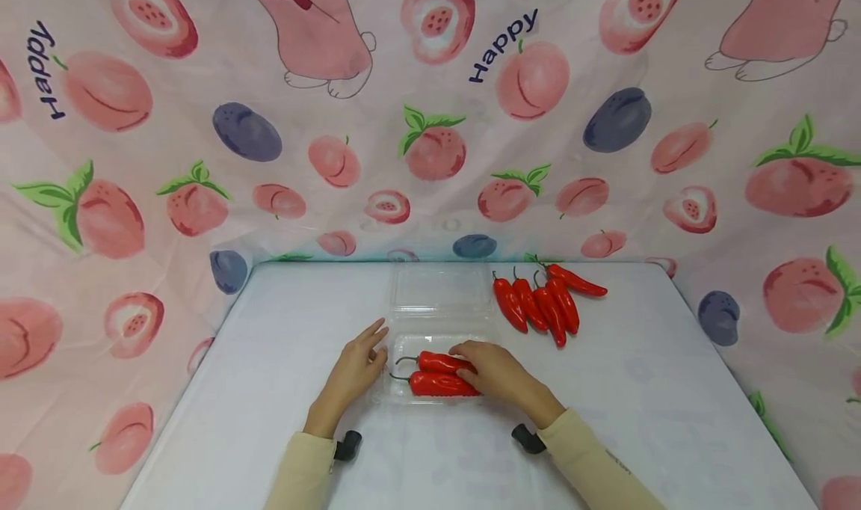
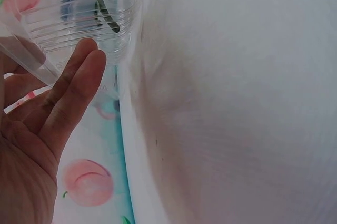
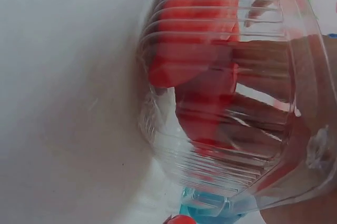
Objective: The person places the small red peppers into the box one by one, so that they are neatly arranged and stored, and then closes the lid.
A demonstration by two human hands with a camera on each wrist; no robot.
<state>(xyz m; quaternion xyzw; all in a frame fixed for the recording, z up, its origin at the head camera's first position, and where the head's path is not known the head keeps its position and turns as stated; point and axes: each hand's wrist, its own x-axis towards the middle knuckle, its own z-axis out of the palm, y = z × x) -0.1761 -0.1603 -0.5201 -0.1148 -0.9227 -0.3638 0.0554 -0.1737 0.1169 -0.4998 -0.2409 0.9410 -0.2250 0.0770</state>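
A pepper (image 1: 439, 362) is held in the right grip (image 1: 503, 375); the left grip (image 1: 355, 366) is relaxed; by uneven pressing, the box (image 1: 422, 342) may be tipped.

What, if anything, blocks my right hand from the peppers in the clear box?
Nothing visible: the right hand reaches over the right side of the box, its fingers on the farther pepper; the lid lies open beyond.

I see beige sleeves (image 1: 301, 469), small dark print (image 1: 618, 461) along the right one, and a stubby black fitting (image 1: 348, 446) at each cuff (image 1: 555, 425).
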